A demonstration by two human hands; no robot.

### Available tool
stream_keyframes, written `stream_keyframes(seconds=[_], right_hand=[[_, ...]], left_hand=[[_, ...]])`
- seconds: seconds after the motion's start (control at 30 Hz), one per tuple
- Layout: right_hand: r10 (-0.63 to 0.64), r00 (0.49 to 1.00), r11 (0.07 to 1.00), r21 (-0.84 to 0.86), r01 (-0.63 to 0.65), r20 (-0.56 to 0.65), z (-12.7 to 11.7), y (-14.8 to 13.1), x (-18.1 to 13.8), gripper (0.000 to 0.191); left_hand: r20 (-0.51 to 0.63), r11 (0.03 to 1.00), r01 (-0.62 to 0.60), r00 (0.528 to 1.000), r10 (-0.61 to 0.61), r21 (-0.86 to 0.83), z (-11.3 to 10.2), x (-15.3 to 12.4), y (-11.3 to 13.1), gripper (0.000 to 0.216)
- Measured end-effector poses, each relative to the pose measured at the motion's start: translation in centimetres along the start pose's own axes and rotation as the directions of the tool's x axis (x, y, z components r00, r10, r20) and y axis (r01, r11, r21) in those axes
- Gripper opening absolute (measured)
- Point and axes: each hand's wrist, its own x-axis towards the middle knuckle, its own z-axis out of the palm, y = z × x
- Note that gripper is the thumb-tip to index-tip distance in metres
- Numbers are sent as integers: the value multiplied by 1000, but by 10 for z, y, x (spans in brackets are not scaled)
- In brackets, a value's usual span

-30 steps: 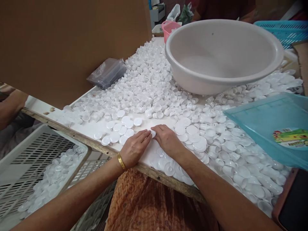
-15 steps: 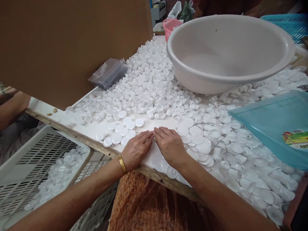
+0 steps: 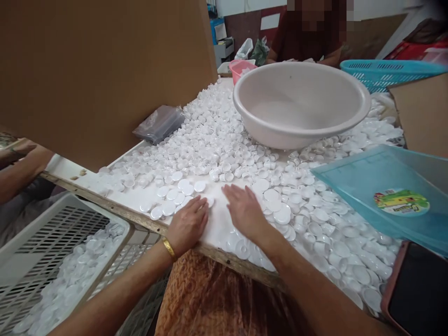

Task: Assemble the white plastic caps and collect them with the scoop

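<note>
My left hand (image 3: pixel 189 224), with a gold bracelet (image 3: pixel 168 249) at its wrist, lies low on the table beside a loose group of flat white discs (image 3: pixel 169 207). Its fingers are stretched out close together, and one disc (image 3: pixel 210 202) shows just beyond the fingertips. My right hand (image 3: pixel 244 210) is open and flat, thumb side toward the left hand, just left of another pile of white discs (image 3: pixel 282 214). More pale discs (image 3: pixel 242 249) lie under my right wrist near the table edge. Neither hand visibly grips anything.
Small white cup-shaped plastic pieces (image 3: pixel 224 140) cover much of the table around a large basin (image 3: pixel 301 133). A teal plastic lid (image 3: pixel 357 186) and a phone (image 3: pixel 416 289) lie right. Crates (image 3: pixel 66 224) stand below left; a cardboard panel (image 3: pixel 105 70) rises left. Another person (image 3: pixel 304 42) sits opposite.
My hands, fingertips together before, have moved apart; the left one shifted left toward the discs. The view has tilted up, showing more of the person opposite and the phone.
</note>
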Motion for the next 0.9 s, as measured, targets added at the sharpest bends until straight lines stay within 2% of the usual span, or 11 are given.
stream_keyframes(seconds=[0.1,0.2,0.3,0.4,0.5,0.6,0.73,0.83,0.9], right_hand=[[218,967,975,-8,-221,-131,-18,18,6,32],[308,946,948,-50,-314,-105,-29,30,9,20],[251,968,964,-91,-250,-6,-29,33,7,12],[145,987,975,-180,-131,64,-23,32,5,10],[56,993,966,-259,-26,106,-16,31,5,10],[25,995,957,-291,5,99,-13,30,5,8],[7,996,952,-306,20,85,-11,28,7,10],[0,998,948,-317,19,62,-9,28,8,15],[27,999,944,-329,-16,27,-8,29,9,17]], left_hand=[[-39,992,100,995,-97,81,-15,4,-1,15],[-61,988,148,988,-145,53,-15,28,7,15],[-37,992,125,991,-125,0,4,63,11,21],[19,991,125,992,-126,37,29,93,5,35],[75,992,109,991,-114,70,44,109,-4,20],[28,992,130,991,-130,-7,42,108,-6,18],[-17,975,189,981,-192,-119,26,84,6,19],[56,969,208,978,-202,-134,17,65,14,21],[149,929,299,951,-271,-218,14,60,16,23]])
